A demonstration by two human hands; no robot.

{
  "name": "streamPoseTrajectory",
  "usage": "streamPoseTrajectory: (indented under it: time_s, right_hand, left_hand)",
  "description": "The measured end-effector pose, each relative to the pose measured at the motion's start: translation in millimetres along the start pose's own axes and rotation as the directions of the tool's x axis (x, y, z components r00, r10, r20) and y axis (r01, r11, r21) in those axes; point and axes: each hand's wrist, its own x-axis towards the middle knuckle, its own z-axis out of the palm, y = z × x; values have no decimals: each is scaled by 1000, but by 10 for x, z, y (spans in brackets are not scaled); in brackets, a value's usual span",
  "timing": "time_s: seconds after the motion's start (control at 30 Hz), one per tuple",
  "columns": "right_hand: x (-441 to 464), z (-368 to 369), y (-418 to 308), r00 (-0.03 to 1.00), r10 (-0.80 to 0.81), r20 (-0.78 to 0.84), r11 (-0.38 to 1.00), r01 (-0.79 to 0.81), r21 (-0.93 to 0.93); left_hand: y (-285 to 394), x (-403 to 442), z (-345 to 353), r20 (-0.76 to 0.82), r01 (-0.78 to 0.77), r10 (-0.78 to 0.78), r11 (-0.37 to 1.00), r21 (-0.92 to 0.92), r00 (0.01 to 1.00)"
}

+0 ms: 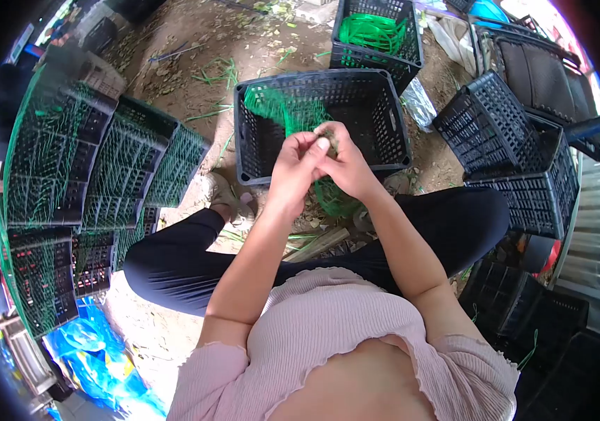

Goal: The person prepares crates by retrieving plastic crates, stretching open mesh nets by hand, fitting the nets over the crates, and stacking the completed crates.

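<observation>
With the dial centred on the hands and twelve at the top of the view, the left hand (291,167) sits on the nine o'clock side and the right hand (347,167) on the three o'clock side, close together above the near rim of a black crate (386,123). The grip of both is pinched in, fingertips meeting around a small bunch of green net (301,112). Exactly how the fingers divide it cannot be told. The net spreads toward eleven o'clock over the inside of the crate, and another part hangs past the near rim at six o'clock, between the shoes (221,195).

The crate stands on bare ground (173,77) strewn with leaves and green scraps. At one o'clock, just beyond it, a second crate (370,62) holds bright green twine (373,34). A pale cloth (454,43) lies between one and two, and a dark seat (538,77) stands at two. Around three o'clock, a tilted crate (483,126) leans into another crate (521,200), with a corrugated sheet (591,231) farther out.

At nine o'clock rises a stack of crates (89,182) covered with green mesh (40,175). A blue plastic sheet (93,351) lies between seven and eight. A strip of wood (317,245) lies at six, between the dark-trousered legs (173,274).
</observation>
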Motion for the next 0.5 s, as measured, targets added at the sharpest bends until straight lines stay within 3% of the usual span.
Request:
streamPoseTrajectory:
  time_s: [0.07, 0.13, 0.17, 0.2, 0.23, 0.27, 0.37, 0.5]
  right_hand:
    - [-22, -49, 129, 982, 161, 99, 972, -175, 156]
    - [-7, -137, 103, 973, 217, 75, 953, -228, 197]
    - [-19, -175, 89, 966, 251, 63, 940, -259, 221]
    - [10, -231, 80, 919, 369, -141, 907, -322, 272]
    - [8, -369, 172, 914, 379, -147, 883, -310, 352]
    - [14, -479, 287, 909, 388, -152, 855, -293, 429]
    - [76, -443, 440, 925, 279, -256, 954, -236, 185]
    - [148, -469, 167, 893, 419, -163, 878, -353, 324]
  left_hand:
    - [-120, 165, -194, 52, 73, -68, 991, -108, 996]
    - [-77, 161, -194, 29, 122, -118, 968, -220, 993]
    - [-99, 205, -279, 71, 150, -132, 908, -392, 989]
    - [-90, 281, -395, 114, 176, -136, 818, -548, 984]
    - [-5, 333, -497, 120, 246, -226, 695, -676, 967]
    - [-35, 428, -629, 37, 202, -241, 709, -675, 970]
    - [-103, 517, -697, 75, 229, -229, 778, -585, 971]
    - [-31, 437, -508, 180, 177, -116, 910, -375, 977]
